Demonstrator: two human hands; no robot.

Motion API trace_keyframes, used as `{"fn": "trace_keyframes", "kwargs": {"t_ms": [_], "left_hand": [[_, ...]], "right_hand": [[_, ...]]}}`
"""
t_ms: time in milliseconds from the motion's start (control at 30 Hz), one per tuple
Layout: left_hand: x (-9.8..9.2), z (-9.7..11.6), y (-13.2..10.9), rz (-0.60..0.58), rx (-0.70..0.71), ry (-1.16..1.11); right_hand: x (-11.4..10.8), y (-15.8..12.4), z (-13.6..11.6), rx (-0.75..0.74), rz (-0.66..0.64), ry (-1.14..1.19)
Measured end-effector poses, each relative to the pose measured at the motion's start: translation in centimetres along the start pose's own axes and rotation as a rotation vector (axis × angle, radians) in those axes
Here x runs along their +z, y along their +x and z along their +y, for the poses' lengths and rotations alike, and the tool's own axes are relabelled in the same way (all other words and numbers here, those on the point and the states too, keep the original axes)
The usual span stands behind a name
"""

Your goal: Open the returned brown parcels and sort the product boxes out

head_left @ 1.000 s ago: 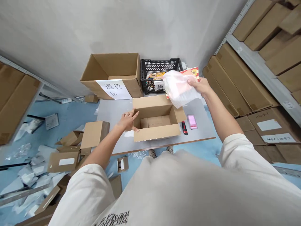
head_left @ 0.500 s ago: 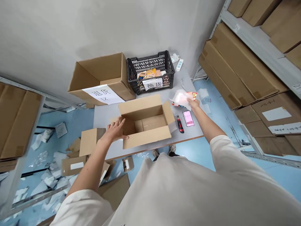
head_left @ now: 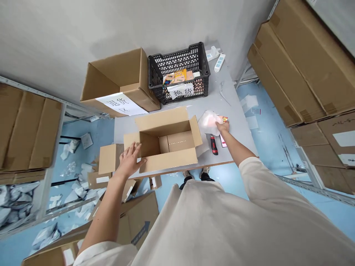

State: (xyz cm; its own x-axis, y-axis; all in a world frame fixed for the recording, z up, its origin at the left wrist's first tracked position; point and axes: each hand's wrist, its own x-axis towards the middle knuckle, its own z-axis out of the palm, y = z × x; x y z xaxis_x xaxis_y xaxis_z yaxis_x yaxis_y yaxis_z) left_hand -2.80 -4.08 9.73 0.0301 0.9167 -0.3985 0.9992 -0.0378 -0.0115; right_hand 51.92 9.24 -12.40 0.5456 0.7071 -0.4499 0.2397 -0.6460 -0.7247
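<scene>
An opened cardboard box (head_left: 169, 162) stands on the table in front of me, its flaps folded outward. At its left end, my left hand (head_left: 129, 159) rests with fingers spread against the left flap. To the right of the box, my right hand (head_left: 222, 126) grips a package in white translucent wrapping (head_left: 208, 122), with a red and yellow printed part showing by the fingers. Just below the package lies a red and black utility knife (head_left: 213, 145). A phone (head_left: 223, 141) is partly hidden under my right hand and wrist.
Behind stand a large labelled carton (head_left: 113, 79) and a black plastic crate (head_left: 179, 74) with small colourful packets. Power strips (head_left: 219, 62) lie at the back right of the table (head_left: 235, 99). A small box (head_left: 107, 159) is at the left; shelves of cartons flank both sides.
The wrapped package has shifted left and down towards the box with my right hand, now covering part of the phone. My left hand has slid slightly off the box's edge. The view has turned.
</scene>
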Motion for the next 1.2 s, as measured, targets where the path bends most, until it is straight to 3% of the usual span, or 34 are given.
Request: {"fn": "trace_keyframes", "kwargs": {"t_ms": [67, 133, 300, 400, 500, 567, 633, 700, 800, 967, 1067, 1200], "left_hand": [[0.2, -0.2, 0.0, 0.011, -0.003, -0.011], [0.3, -0.3, 0.1, 0.023, -0.007, -0.029], [0.1, -0.4, -0.3, 0.075, -0.025, -0.115], [0.2, -1.0, -0.9, 0.144, -0.095, -0.2], [1.0, -2.7, -1.4, 0.245, -0.185, -0.311], [2.1, -4.1, -1.6, 0.285, -0.256, -0.429], [3.3, -5.3, -1.6, 0.254, -0.298, -0.602], [4.5, -5.9, -1.6, 0.18, -0.246, -0.784], [6.0, -5.8, -1.5, 0.13, -0.005, -0.943], [7.3, -4.6, 0.0, 0.115, 0.364, -0.854], [7.9, -3.6, 1.8, 0.118, 0.383, -0.861], [8.6, -1.6, 3.7, 0.224, 0.221, -0.96]], "right_hand": [[0.0, -0.4, -0.2, 0.131, 0.047, -0.107], [-0.2, -1.1, -0.6, 0.161, 0.079, -0.165], [-1.2, -4.0, -1.7, -0.2, 0.091, -0.107], [-2.2, -6.8, -2.4, -0.439, -0.162, 0.057], [-3.1, -10.1, -3.1, -0.517, -0.489, 0.207], [-3.6, -12.1, -3.7, -0.544, -0.593, 0.237], [-4.1, -13.5, -4.4, -0.583, -0.657, 0.218], [-4.5, -14.5, -5.0, -0.631, -0.709, 0.162], [-5.0, -15.0, -5.5, -0.69, -0.768, 0.022], [-5.5, -15.0, -5.4, -0.649, -0.883, -0.152], [-5.7, -15.4, -5.4, -0.549, -0.945, -0.136], [-5.3, -16.6, -5.5, -0.468, -0.877, -0.061]]}}
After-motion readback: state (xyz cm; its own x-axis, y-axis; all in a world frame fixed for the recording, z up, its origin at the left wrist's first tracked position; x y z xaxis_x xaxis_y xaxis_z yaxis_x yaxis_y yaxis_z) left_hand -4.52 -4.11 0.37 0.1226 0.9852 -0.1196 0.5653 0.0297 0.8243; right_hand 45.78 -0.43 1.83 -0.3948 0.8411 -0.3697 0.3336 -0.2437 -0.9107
